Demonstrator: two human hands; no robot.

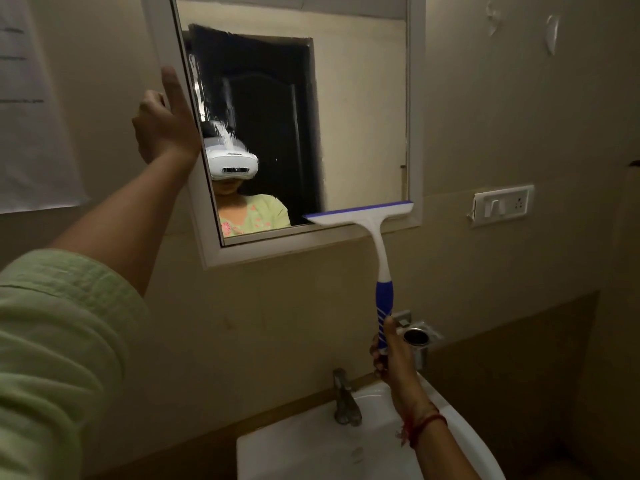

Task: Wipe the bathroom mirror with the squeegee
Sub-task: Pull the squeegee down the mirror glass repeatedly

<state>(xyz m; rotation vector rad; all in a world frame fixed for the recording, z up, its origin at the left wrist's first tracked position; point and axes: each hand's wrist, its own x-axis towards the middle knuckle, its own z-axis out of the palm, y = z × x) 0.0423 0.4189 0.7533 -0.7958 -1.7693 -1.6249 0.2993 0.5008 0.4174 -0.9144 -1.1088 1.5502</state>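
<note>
The white-framed mirror (360,109) hangs on the beige wall, and its glass shows a white smear at the left. My left hand (162,119) grips the frame's left edge, one finger raised. My right hand (391,355) is closed around the bottom of the squeegee's blue handle. The squeegee (374,230) stands upright, its white head with a blue blade lying along the mirror's lower right corner and overlapping the frame.
A white basin (311,448) with a metal tap (344,400) sits below the mirror. A chrome holder (415,337) juts from the wall just behind my right hand. A switch plate (502,204) is right of the mirror, a paper sheet (31,109) left.
</note>
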